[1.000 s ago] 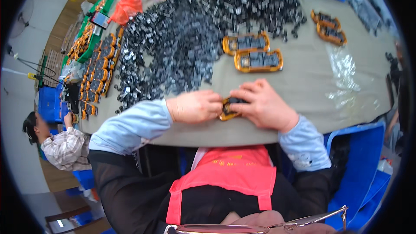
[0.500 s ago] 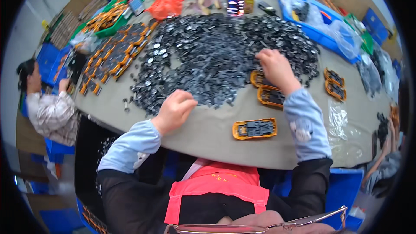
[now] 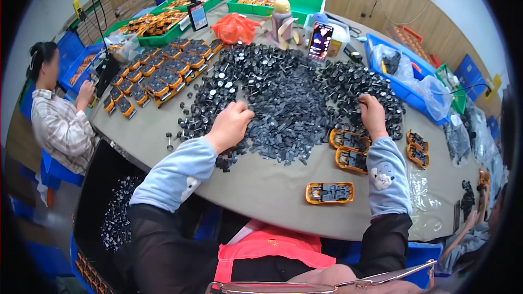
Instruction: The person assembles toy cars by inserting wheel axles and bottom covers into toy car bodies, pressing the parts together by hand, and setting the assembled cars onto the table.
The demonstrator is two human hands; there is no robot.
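My left hand (image 3: pixel 231 126) has its fingers curled together at the left side of a heap of small flat dark-grey plastic pieces (image 3: pixel 289 117). Whatever lies between those fingertips is hidden. At the right-hand heap of black toy wheels on axles (image 3: pixel 362 84), my right hand (image 3: pixel 373 115) has its fingertips pinched together; I cannot make out what they hold. Just left of the right wrist lie two orange toy car bodies (image 3: pixel 350 159) with dark undersides up. A single orange car body (image 3: pixel 329 193) lies nearer to me, also underside up.
Rows of orange car bodies (image 3: pixel 158 71) cover the table's left. Green trays (image 3: pixel 305 8), a red plastic bag (image 3: pixel 235 28), a doll-like figure (image 3: pixel 281 22) and a lit phone (image 3: pixel 320 41) stand behind. A blue tray (image 3: pixel 406 49) is at right. A person (image 3: pixel 60 114) sits at left.
The view has tilted up, so the table sits lower in the picture. My left hand has moved farther into the pieces. My right hand has shifted right, over the wheel heap.
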